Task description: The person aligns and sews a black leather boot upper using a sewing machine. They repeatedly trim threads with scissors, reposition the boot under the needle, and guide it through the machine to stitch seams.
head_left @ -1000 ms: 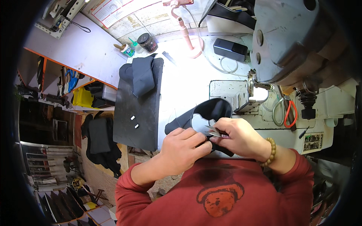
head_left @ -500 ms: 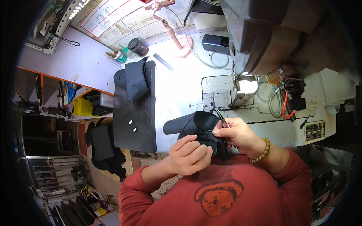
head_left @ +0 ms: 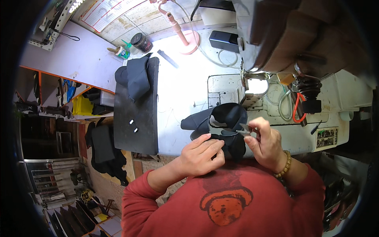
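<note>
On the white tabletop (head_left: 177, 89), a black board (head_left: 138, 122) is laid at the left, a grey strip (head_left: 167, 58), a pink lamp stand (head_left: 181, 34) and a dark box (head_left: 224, 41) are set farther back, and a sewing machine (head_left: 284, 43) and red-handled scissors (head_left: 295, 110) are placed at the right.

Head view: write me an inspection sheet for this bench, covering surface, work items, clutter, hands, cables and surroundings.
Surface: white table, brightly lit; black board at left.
Work items: curved black workpiece; metal snips, blades apart.
Clutter: folded dark pieces and two small white bits on the board; ruler and dark jar behind.
Hands: left hand grips the workpiece's near edge; right hand holds the snips.
Cables: pale cable, looped near a dark box.
Surroundings: orange-edged shelving left; large machine right.
</note>
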`<state>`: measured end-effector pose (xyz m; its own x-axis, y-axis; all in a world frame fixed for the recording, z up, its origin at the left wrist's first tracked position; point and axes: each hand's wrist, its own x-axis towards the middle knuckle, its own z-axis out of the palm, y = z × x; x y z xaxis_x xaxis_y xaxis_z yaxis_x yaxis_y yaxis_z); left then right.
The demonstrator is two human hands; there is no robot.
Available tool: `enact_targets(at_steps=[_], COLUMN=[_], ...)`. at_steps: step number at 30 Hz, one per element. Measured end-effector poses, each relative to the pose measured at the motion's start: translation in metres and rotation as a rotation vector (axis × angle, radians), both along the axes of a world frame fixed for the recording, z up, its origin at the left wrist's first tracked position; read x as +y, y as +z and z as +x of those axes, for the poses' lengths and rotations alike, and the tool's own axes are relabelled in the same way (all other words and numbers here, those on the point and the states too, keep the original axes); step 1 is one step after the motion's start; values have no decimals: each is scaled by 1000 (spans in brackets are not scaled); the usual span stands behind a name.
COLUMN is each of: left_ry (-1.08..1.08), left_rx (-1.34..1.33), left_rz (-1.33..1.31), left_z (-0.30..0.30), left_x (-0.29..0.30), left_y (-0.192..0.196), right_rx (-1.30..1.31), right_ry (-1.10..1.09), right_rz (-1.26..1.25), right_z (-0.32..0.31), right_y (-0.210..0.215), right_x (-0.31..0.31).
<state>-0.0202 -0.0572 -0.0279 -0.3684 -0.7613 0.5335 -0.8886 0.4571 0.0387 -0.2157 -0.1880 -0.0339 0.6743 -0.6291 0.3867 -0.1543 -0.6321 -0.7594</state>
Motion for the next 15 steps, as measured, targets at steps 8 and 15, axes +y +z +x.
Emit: enact_targets(at_steps=[8,15], left_ry=[-6,-1], left_rx=[7,-8], left_rz=[-18,-8], left_z=[-1,0], left_x=[-2,-1], left_y=[1,2], right_rx=[297,301], right_ry=[155,139], right_rz=[-598,-734], right_z=[-12,-6], right_y=[12,17], right_x=[7,10])
